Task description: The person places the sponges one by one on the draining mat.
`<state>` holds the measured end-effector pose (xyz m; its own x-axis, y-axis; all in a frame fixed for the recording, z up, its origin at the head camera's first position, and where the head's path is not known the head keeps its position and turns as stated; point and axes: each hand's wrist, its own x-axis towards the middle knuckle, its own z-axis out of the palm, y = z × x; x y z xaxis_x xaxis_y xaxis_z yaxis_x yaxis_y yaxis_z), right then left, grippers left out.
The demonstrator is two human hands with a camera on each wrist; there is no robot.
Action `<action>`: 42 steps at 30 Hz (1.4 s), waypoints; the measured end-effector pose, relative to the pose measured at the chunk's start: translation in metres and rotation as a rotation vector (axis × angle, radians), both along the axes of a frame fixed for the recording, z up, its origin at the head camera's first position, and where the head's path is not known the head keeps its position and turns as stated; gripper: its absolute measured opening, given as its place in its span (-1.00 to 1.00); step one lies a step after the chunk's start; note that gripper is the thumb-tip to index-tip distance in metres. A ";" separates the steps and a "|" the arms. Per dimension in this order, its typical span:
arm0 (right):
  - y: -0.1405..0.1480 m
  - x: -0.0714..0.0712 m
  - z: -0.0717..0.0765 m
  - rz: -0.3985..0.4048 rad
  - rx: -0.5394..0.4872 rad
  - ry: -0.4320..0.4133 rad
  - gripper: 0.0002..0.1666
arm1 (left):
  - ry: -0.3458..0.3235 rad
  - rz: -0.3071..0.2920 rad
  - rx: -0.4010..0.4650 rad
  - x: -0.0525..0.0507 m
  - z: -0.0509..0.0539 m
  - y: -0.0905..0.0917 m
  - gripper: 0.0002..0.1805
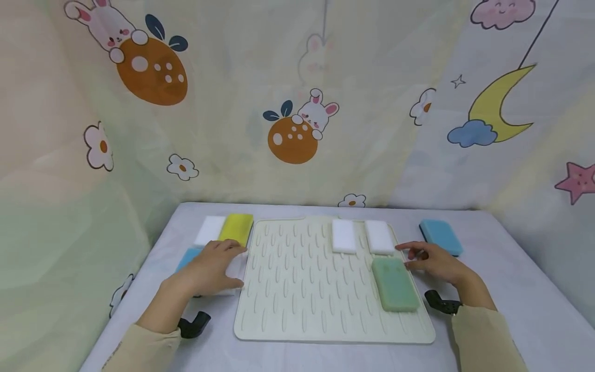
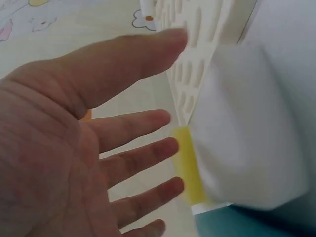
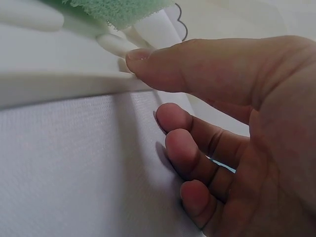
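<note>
A cream ridged mat [image 1: 302, 310] lies on the table between both hands. My left hand [image 1: 211, 268] is spread at its left edge, palm empty, beside a white sponge block [image 2: 247, 133]. At the mat's right edge is my right hand [image 1: 432, 262], its thumb [image 3: 168, 66] at the rim and several fingers loosely bent. Near that thumb, a green sponge [image 1: 395, 285] rests on the mat. Two white sponge blocks, a left one [image 1: 344, 236] and a right one [image 1: 380, 237], sit along the mat's far right part. The right index fingertip is near the right block.
Left of the mat are a yellow sponge [image 1: 236, 229], another white block [image 1: 209, 231] and a blue sponge [image 1: 188, 257] partly behind the left hand. A blue sponge [image 1: 440, 236] lies beyond the right hand. A printed cloth [image 1: 223, 129] hangs behind the table.
</note>
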<state>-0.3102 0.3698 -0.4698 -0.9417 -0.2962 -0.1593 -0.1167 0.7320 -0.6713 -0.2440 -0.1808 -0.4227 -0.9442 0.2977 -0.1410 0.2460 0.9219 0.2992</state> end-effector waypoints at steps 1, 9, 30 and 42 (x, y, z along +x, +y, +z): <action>0.000 0.000 0.000 0.001 0.003 -0.001 -0.38 | -0.007 0.000 -0.011 0.000 0.002 -0.001 -0.12; 0.001 0.000 -0.002 -0.006 -0.005 0.005 -0.38 | -0.069 0.020 -0.081 -0.004 0.006 -0.002 0.02; -0.001 0.002 -0.004 -0.015 -0.017 -0.007 -0.37 | -0.070 0.010 -0.131 -0.003 0.012 0.002 0.06; 0.000 0.000 -0.003 0.004 -0.020 -0.002 -0.36 | 0.050 -0.166 -0.148 0.002 0.031 0.046 0.00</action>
